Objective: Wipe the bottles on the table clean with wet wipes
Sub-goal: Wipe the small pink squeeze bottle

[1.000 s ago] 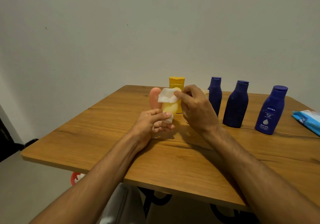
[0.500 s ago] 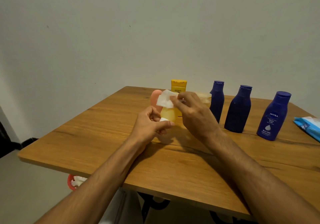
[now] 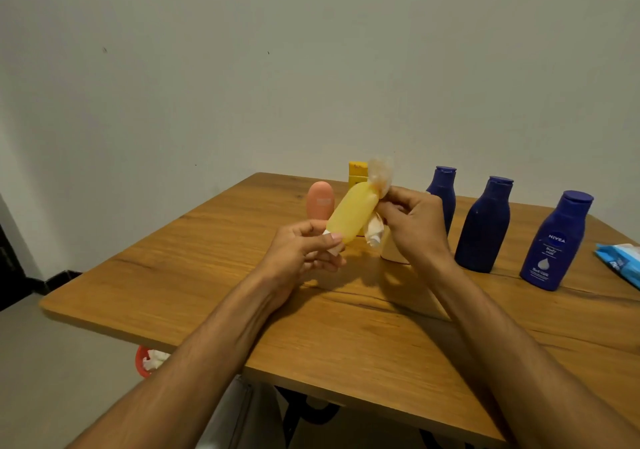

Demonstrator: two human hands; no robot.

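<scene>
My left hand point(image 3: 304, 251) grips the white cap end of a small yellow bottle point(image 3: 351, 214), held tilted above the table. My right hand point(image 3: 414, 223) pinches a white wet wipe point(image 3: 375, 232) against the bottle's upper end; part of the wipe is blurred above the fingers. Behind stand a pink bottle point(image 3: 320, 202), a yellow box-shaped bottle point(image 3: 356, 173) and three dark blue bottles point(image 3: 443, 188) point(image 3: 485, 226) point(image 3: 554, 240), the rightmost labelled Nivea. A pale container point(image 3: 391, 252) is mostly hidden behind my right hand.
The wooden table point(image 3: 207, 268) stands against a plain wall. A blue wet-wipe pack point(image 3: 620, 263) lies at the right edge. A red bin point(image 3: 147, 360) with used wipes sits on the floor under the table's left front edge.
The yellow bottle has tipped from nearly upright to a slant, top toward the right. My right hand with the wipe has shifted from the bottle's front to its upper end.
</scene>
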